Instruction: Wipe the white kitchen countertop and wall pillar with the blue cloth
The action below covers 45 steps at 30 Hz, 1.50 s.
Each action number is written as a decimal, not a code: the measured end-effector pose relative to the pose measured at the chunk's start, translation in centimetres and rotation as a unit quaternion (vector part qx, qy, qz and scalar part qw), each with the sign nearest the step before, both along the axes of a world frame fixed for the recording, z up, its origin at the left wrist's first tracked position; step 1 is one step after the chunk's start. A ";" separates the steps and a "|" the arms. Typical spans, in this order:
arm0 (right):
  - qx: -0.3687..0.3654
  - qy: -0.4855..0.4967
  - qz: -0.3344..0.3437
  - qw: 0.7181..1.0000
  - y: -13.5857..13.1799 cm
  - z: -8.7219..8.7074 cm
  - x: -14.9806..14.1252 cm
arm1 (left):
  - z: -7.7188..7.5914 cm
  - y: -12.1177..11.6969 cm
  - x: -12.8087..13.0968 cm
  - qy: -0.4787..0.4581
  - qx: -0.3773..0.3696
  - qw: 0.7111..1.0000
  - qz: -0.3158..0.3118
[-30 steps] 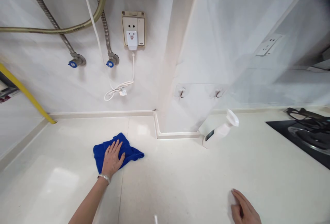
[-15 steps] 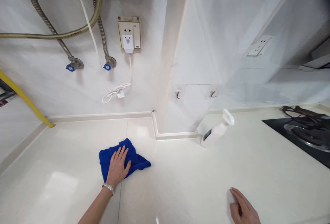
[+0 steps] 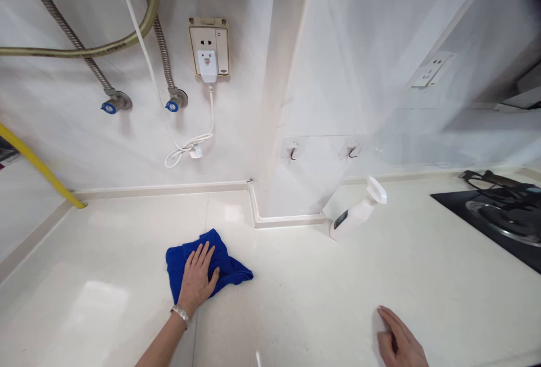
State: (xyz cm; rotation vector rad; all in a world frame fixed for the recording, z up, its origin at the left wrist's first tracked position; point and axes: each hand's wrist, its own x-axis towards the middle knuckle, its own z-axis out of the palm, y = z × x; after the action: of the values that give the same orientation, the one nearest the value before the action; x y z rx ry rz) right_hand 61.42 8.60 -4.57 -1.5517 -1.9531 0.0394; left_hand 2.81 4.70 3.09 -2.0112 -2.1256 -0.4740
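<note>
A blue cloth [image 3: 230,270] lies spread and creased on the white countertop [image 3: 296,305]. Flat on top of it rests my left hand [image 3: 198,278], its fingers stretched out and pressing the fabric down; a silvery bracelet circles the wrist. At the bottom right, my right hand [image 3: 401,337] touches the counter with fingers loosely bent and a gap beside the thumb. Nothing shows in that hand, which the frame's lower edge partly cuts off. Between the hands and farther back, a white spray bottle [image 3: 357,215] stands near the wall corner.
A black gas stove [image 3: 499,215] sits at the right. A wall column [image 3: 313,186] with two hooks juts out behind the bottle. On the back wall are a socket [image 3: 210,45] with a plugged cord and two blue-handled valves [image 3: 172,105]. A yellow pipe [image 3: 40,164] meets the counter at left.
My left hand and the blue cloth under it have shifted slightly right and toward me. My right hand stays in nearly the same place. The view has tilted a little.
</note>
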 end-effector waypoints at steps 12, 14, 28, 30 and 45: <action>-0.001 0.007 0.002 1.000 0.0 0.1 0.0 | -0.3 -0.1 1.1 0.000 0.023 1.000 0.019; -0.005 0.007 -0.002 1.000 -0.1 0.2 -0.1 | -0.3 -0.1 1.2 0.000 0.027 0.999 0.023; -0.005 0.005 -0.002 1.000 -0.2 0.5 -0.3 | -0.2 0.0 2.2 0.000 0.032 0.998 0.050; -0.004 0.003 -0.001 1.000 -0.2 0.6 -0.3 | -0.1 0.0 2.3 -0.005 0.033 0.998 0.050; -0.008 0.006 -0.008 1.000 -0.5 1.4 -0.8 | 0.4 0.1 2.7 -0.004 0.018 0.998 0.056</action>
State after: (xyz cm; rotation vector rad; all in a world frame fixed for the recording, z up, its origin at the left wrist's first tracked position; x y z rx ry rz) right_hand 60.60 8.10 -3.16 -1.5734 -1.9361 0.0562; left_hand 5.50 4.76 3.53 -1.8635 -2.2034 -0.4980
